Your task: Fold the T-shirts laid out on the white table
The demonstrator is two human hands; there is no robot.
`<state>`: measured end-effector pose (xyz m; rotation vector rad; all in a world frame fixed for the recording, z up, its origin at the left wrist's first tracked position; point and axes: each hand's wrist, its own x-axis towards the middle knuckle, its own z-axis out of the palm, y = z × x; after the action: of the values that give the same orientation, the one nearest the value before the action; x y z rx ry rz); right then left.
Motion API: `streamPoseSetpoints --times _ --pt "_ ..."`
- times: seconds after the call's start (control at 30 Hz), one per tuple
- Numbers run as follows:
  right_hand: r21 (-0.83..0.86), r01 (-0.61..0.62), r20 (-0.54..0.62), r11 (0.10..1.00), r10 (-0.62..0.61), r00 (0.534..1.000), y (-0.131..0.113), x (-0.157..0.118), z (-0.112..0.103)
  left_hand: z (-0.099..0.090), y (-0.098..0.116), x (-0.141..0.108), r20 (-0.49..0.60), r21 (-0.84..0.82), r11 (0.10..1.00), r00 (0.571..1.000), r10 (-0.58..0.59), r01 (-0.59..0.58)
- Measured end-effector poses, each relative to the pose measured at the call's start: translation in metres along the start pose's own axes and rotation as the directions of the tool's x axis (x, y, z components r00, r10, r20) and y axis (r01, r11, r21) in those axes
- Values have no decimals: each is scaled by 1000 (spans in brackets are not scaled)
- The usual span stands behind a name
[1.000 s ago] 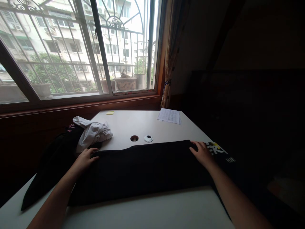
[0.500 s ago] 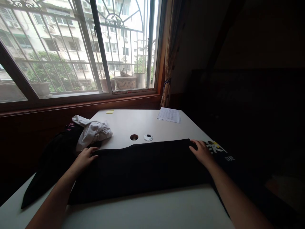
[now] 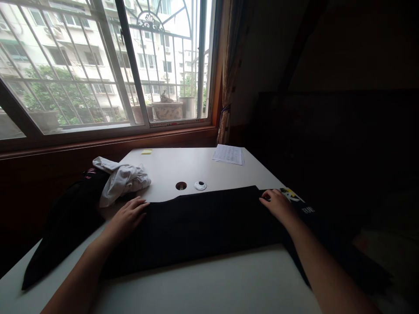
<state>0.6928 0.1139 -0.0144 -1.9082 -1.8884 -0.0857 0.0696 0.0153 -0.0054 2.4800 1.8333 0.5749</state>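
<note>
A long folded black garment (image 3: 196,226) lies flat across the table, possibly trousers; its exact kind does not show. My left hand (image 3: 131,213) rests on its left end, fingers stretched toward the far edge. At the opposite end, my right hand (image 3: 276,203) is by the far right corner, with bent fingers and the thumb a little apart. Beneath and beyond the right hand is a dark garment with white and yellow print (image 3: 294,196), which hangs over the table's right side. Its lower part fades into shadow.
At the left, a crumpled white cloth (image 3: 126,179) lies against a dark garment (image 3: 65,231) draped over the table edge. Papers (image 3: 228,154), a yellow sticky note (image 3: 146,151), a round cable hole (image 3: 181,186) and its white cover (image 3: 200,186) are on the white table (image 3: 183,165).
My left hand has slid right and inward over the black garment. My right hand has come off its far corner onto the printed garment. The view has shifted slightly.
</note>
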Motion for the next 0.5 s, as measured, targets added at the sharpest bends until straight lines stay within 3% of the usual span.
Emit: streamPoseSetpoints --times 0.17,0.4,0.5 --pt "-46 -37 35 998 39 999 -2 -2 2 21 3 0 141 21 1000 990 -26 23" --pt "-163 -124 58 979 135 989 -7 -5 1 21 7 1 179 42 997 981 -72 66" --pt "-159 -154 122 975 175 977 -2 -4 -6 22 8 1 188 51 996 979 -78 69"
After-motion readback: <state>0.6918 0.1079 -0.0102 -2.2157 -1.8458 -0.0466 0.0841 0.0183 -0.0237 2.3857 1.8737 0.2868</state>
